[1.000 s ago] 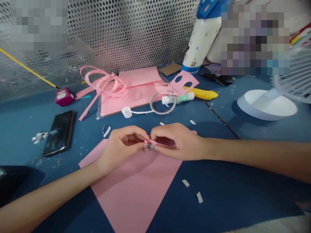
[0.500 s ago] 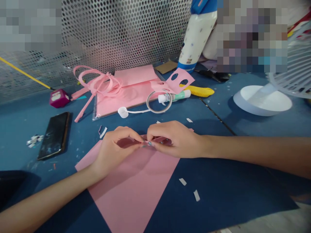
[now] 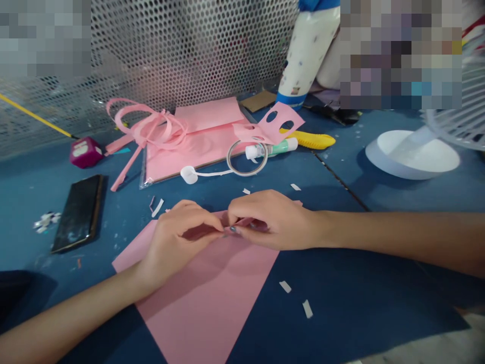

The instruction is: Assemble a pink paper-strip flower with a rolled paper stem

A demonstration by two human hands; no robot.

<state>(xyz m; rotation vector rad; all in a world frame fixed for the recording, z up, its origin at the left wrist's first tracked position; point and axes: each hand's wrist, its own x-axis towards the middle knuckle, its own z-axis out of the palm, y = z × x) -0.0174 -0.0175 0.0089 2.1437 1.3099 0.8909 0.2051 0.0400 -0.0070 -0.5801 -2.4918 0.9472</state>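
My left hand (image 3: 178,240) and my right hand (image 3: 265,217) meet fingertip to fingertip over a large pink paper sheet (image 3: 204,298) that lies on the blue table (image 3: 359,283). Both hands are closed in a pinch on a small pink paper piece (image 3: 242,223), which shows only as a sliver between the fingers. The right hand covers most of that piece. Both forearms stretch in from the lower left and the right.
Behind the hands lie a tape ring (image 3: 247,157), a glue stick (image 3: 271,149), a white cap (image 3: 188,175), curled pink strips (image 3: 146,129), a pink sheet stack (image 3: 197,144) and a yellow cutter (image 3: 312,140). A black phone (image 3: 79,212) lies left; a white fan base (image 3: 413,154) stands right. A perforated metal screen (image 3: 189,50) backs the table.
The hands have stayed together over the sheet, with the fingers working the small pink piece; the view has shifted slightly, nothing else on the table moved.
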